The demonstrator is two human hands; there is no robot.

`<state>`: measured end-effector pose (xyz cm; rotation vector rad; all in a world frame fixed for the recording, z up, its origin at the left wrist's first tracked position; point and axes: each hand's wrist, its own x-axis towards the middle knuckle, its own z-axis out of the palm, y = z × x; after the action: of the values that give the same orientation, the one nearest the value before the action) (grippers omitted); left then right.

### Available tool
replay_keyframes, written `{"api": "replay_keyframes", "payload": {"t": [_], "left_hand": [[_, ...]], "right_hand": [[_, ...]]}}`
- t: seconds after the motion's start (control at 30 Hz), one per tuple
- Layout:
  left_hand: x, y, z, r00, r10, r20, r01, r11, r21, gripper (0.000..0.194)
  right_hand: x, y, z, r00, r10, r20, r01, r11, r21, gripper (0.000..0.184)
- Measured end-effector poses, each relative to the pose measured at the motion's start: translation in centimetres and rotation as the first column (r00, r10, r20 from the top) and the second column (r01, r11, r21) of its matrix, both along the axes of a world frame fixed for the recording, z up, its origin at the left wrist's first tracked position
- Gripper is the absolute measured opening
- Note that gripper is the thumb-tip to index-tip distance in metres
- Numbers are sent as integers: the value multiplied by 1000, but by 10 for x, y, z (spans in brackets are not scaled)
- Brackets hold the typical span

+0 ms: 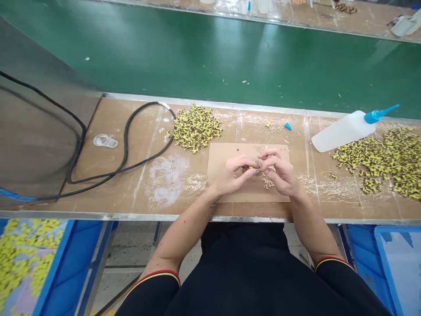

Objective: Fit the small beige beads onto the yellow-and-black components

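Observation:
My left hand (234,174) and my right hand (279,172) meet over a brown cardboard sheet (223,153) on the workbench. Both are pinched together on one small yellow piece (252,166) held between their fingertips. A little heap of tiny pale bits (267,181) lies on the cardboard just under my right hand. One pile of small yellow-and-brown pieces (196,127) sits beyond the cardboard to the left. A larger spread of the same pieces (381,159) covers the bench at the right.
A white squeeze bottle (344,131) with a blue nozzle lies on its side at the right. A blue cap (288,126) sits behind the cardboard. A black cable (126,145) loops at left. A green conveyor belt (210,57) runs behind; blue bins (29,259) stand below.

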<state>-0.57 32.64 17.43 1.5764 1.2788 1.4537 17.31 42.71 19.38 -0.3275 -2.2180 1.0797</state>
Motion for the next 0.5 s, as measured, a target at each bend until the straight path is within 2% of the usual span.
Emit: {"api": "replay_keyframes", "payload": {"t": [0.23,0.37,0.5], "left_hand": [[5,-2,-6,985,-57,160,56,998,10,21],[5,-3,-7,986,-38,165,37,999,10,22],[4,-3,-5,990,13,140,-15,1000,11,26]], "right_hand": [[-5,-5,-3,997,64,-42,-66,997,-36,12],[-5,-4,-3,997,62,-36,-64,997,-44,12],[-6,-4,-1,999,-12,-38,12,1000,-2,9]]}}
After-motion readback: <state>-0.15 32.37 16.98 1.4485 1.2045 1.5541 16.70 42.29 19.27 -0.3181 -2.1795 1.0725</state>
